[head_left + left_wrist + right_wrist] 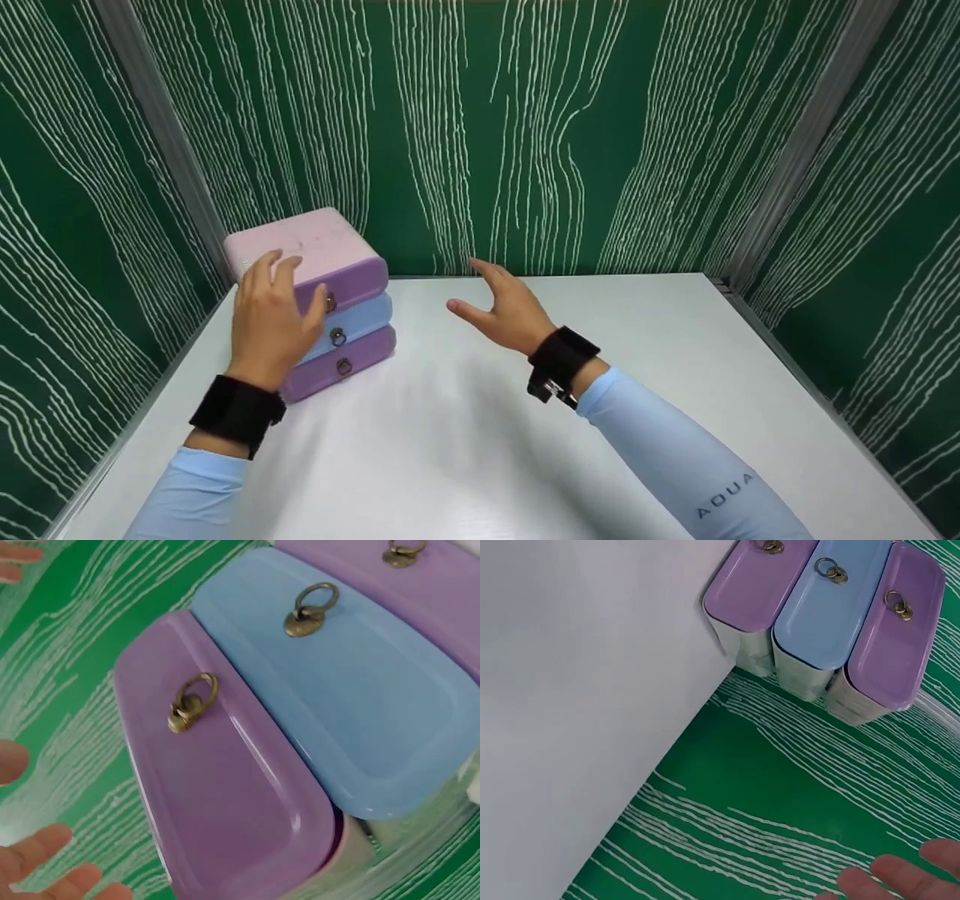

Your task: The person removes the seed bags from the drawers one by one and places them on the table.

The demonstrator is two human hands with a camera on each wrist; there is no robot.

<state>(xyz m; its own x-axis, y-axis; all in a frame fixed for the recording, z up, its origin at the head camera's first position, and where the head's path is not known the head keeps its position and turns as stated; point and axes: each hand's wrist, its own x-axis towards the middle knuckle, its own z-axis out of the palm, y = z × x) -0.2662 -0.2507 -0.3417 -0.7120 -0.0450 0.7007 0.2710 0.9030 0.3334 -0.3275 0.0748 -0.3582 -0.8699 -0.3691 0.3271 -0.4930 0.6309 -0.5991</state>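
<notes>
A small three-tier drawer box [300, 247] with a pale pink top stands at the table's back left. Its fronts are purple, blue and purple, each bearing a bronze ring pull [307, 611]. All three drawers look pushed in. My left hand [274, 319] hovers before the box's left part, fingers spread and relaxed, nothing held; in the head view it overlaps the drawer fronts. To the right of the box, my right hand [510, 307] hangs over the table, thumb and fingers apart, grasping nothing. Its fingers [900, 877] show in the right wrist view's lower corner.
The white table [637, 360] is enclosed by green panels [600, 150] with white wavy lines. Grey metal posts [795, 142] stand at the back corners. Black bands [232, 412] circle both wrists, above light blue sleeves [675, 450].
</notes>
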